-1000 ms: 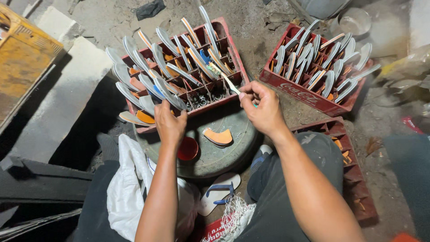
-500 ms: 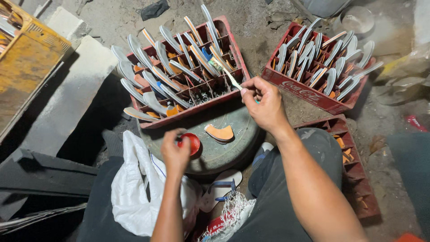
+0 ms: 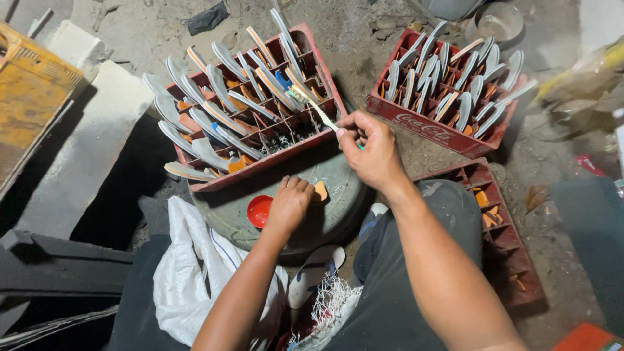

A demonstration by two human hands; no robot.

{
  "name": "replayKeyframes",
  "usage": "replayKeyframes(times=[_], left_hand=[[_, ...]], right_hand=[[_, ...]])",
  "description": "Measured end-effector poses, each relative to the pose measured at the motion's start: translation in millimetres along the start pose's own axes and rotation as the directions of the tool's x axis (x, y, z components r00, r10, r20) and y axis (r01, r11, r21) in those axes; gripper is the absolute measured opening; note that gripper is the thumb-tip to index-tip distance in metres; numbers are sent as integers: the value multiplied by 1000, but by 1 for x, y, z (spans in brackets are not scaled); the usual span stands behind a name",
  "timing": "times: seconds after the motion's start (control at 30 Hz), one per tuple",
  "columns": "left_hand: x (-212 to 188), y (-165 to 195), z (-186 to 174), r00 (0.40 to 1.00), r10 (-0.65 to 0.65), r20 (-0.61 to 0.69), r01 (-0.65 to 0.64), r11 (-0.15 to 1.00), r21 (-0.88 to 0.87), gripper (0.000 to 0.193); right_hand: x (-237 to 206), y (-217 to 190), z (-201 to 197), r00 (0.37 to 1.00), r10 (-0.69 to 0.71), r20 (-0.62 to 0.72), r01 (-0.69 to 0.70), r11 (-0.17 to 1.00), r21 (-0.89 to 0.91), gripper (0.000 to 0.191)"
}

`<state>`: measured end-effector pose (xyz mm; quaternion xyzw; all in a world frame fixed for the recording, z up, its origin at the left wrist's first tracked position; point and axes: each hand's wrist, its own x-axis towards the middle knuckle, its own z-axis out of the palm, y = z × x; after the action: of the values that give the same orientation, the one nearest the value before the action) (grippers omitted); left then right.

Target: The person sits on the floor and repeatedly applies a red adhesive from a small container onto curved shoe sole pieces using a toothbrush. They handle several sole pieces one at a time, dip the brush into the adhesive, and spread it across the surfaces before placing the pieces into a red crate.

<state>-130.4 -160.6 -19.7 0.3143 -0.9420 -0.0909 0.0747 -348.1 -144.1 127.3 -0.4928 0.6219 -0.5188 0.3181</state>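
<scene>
My right hand (image 3: 369, 151) pinches a thin toothbrush-like brush (image 3: 316, 110) whose bristled end points up-left over the near red crate (image 3: 260, 166). That crate holds several curved metal knife blades (image 3: 214, 117) standing in its cells. My left hand (image 3: 289, 203) rests palm-down on the round grey-green drum top (image 3: 338, 208), its fingers closed over a small orange wooden handle piece (image 3: 320, 190). A small red lid (image 3: 259, 210) lies just left of that hand.
A second red crate (image 3: 429, 123) full of blades stands at the upper right. A third red crate (image 3: 504, 227) with orange pieces lies by my right leg. A white sack (image 3: 188, 260) covers my left knee. A yellow crate (image 3: 29, 104) and a concrete slab (image 3: 84, 143) are at the left.
My left hand came down from the near crate's blades to the drum top and closed over the orange piece. My right hand stayed in place with the brush.
</scene>
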Motion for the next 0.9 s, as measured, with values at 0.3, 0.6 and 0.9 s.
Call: replayKeyframes(times=[0.3, 0.6, 0.9], left_hand=[[-18, 23, -66, 947, -291, -140, 197, 864, -463, 29], [-92, 101, -154, 787, -501, -360, 241, 787, -568, 36], [-162, 128, -190, 735, -644, -213, 386, 655, -650, 41]], right_hand=[[-6, -13, -6, 998, 32, 52, -29, 998, -51, 20], [-74, -34, 20, 859, 261, 441, -125, 942, -312, 28], [-116, -31, 49, 734, 141, 664, -209, 978, 23, 18]])
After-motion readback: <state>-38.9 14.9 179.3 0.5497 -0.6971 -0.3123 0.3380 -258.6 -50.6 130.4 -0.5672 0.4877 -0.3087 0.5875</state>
